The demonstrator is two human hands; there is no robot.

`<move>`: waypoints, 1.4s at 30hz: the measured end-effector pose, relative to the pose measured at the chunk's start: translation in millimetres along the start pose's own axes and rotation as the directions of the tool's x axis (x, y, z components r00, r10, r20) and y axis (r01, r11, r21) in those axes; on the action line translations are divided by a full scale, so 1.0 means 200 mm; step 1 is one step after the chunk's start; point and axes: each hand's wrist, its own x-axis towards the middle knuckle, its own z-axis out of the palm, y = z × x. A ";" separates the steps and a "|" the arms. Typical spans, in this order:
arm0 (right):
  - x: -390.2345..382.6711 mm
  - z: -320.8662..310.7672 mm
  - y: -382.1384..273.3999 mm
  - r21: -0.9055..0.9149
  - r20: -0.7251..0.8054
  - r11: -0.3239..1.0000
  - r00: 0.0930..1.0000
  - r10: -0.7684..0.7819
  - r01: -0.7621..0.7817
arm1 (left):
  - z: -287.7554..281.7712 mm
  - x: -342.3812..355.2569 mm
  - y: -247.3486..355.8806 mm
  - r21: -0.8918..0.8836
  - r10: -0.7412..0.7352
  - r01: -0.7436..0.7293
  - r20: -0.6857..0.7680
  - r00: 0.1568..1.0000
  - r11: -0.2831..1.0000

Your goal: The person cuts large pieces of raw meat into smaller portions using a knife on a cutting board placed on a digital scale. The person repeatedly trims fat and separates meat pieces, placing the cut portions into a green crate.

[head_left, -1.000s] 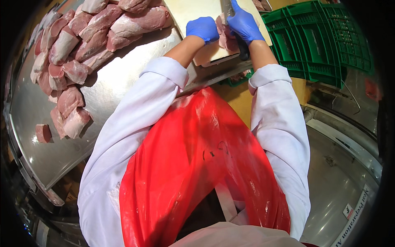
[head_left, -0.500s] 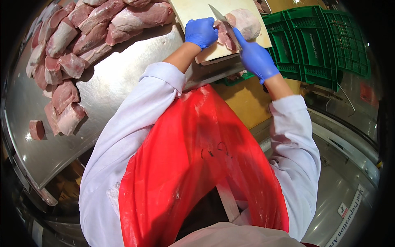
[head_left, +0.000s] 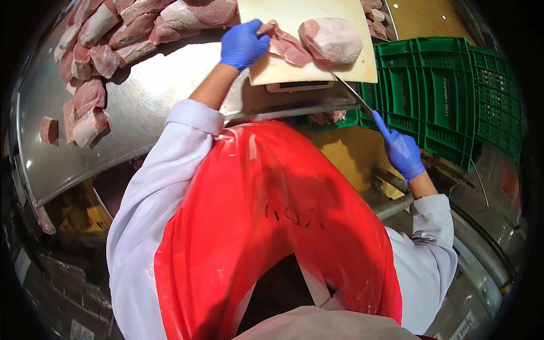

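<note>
My left hand (head_left: 242, 45), in a blue glove, pinches the left end of a thin pink slice of meat (head_left: 286, 46) on a pale cutting board (head_left: 277, 72). To the right of the slice rests a large rounded piece of meat (head_left: 333, 41) with whitish fat on top. My right hand (head_left: 403, 152), gloved too, is closed round the handle of a knife, its index finger stretched along the top. The knife's blade (head_left: 356, 95) points up and left, its tip at the board's front edge just below the rounded piece. My fingers hide most of the handle.
Several cuts of raw meat (head_left: 136, 28) are piled on the steel table (head_left: 164, 90) at the left, with one small chunk (head_left: 49, 130) lying apart. Stacked green crates (head_left: 439, 90) stand right of the board. Another green crate (head_left: 351, 120) holds meat below the table edge.
My right hand has drawn the knife back toward me and to the right, off the board. My left hand has shifted left with the slice, which now lies stretched away from the rounded piece.
</note>
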 end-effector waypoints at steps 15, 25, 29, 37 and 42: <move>0.15 0.58 0.30 0.918 -0.301 0.355 0.892 0.337 0.176 | -1.05 -1.03 -0.34 -0.924 -0.694 -0.090 -0.340 0.635 0.371; 0.45 0.52 0.24 0.886 -0.458 0.138 0.788 0.412 0.443 | -1.08 -1.79 -0.92 -0.587 -0.735 0.606 -0.678 -0.004 0.538; 0.55 0.43 0.19 0.884 -0.434 0.039 0.790 0.434 0.465 | -0.80 -1.02 -0.66 -0.338 -0.467 0.349 -0.784 0.409 0.874; 0.79 0.10 -0.20 0.787 -0.611 0.441 0.645 0.459 0.432 | -0.25 0.01 -0.10 -0.073 0.191 -0.337 -0.701 0.687 0.939; 0.94 -0.01 -0.39 0.656 -0.692 0.710 0.578 0.431 0.255 | -0.10 0.13 -0.03 0.009 0.193 -0.254 -0.678 0.709 0.967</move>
